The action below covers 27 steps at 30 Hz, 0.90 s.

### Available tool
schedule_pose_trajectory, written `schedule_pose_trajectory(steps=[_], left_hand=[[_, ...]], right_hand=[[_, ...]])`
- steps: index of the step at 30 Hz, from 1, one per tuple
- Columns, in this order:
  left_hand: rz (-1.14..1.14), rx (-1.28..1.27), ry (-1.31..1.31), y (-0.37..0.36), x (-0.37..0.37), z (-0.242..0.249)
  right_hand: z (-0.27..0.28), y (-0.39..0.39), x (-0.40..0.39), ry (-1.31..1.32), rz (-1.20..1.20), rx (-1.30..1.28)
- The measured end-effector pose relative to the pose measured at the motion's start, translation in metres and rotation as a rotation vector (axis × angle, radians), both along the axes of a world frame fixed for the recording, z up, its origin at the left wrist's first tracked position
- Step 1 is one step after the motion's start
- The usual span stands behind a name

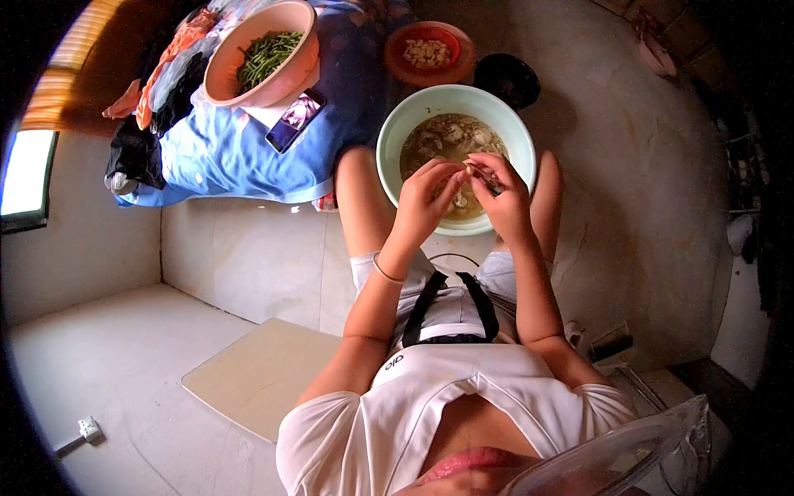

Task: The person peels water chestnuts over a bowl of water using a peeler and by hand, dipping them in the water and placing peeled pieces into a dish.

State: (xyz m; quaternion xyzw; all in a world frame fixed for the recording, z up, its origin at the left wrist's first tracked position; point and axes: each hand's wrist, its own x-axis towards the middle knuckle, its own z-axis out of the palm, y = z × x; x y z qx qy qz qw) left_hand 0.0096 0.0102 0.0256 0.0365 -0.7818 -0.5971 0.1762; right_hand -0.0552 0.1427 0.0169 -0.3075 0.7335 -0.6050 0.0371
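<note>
Over a pale green basin [386,157] between the knees, my left hand [430,192] and my right hand [506,198] meet at the fingertips. Both are closed in a pinch on a small pale garlic clove [470,170]. Something small and dark reddish shows by my right fingers, too blurred to name. Below the hands, cloudy water [447,149] fills the basin, with pale cloves and bits of skin floating in it. Behind the basin, a red bowl [454,51] contains several pale peeled cloves [427,54].
A black bowl [507,81] stands right of the red one. At the left, a blue cloth-covered surface [223,165] bears a pink basin [308,58] of green beans [266,59], a phone [296,121] and piled clothes [178,74]. A beige board [265,376] lies on the floor.
</note>
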Motion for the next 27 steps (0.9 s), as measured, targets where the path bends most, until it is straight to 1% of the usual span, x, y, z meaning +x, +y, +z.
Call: schedule_pose_trajectory(steps=[2, 5, 11, 13, 20, 23, 25, 27], left_hand=[[-0.005, 0.014, -0.027, 0.0003, 0.0022, 0.0009], [0.009, 0.047, -0.021, 0.0006, 0.0025, 0.0008], [0.003, -0.006, -0.035, -0.0022, 0.0021, -0.0001], [0.020, -0.049, 0.025, -0.0026, 0.0010, -0.0040], [0.021, -0.039, 0.030, -0.0028, 0.0026, -0.0022], [0.019, -0.065, 0.021, -0.0038, 0.0033, -0.0018], [-0.011, -0.023, -0.039, -0.0035, 0.0048, 0.0013], [-0.013, -0.023, -0.042, -0.0036, 0.0046, 0.0011]], right_hand=[[0.0038, -0.0002, 0.0010, 0.091, -0.004, 0.050], [0.0090, -0.0011, 0.0028, 0.118, -0.010, 0.079], [0.0111, -0.0011, 0.0029, 0.135, -0.004, 0.084], [0.0097, -0.0005, 0.0021, 0.139, 0.000, 0.085], [0.0094, -0.0009, 0.0031, 0.093, 0.017, 0.077], [0.0089, -0.0003, 0.0034, 0.115, 0.012, 0.095], [0.0085, 0.0000, 0.0033, 0.103, 0.013, 0.087], [0.0080, 0.0002, 0.0032, 0.093, 0.014, 0.080]])
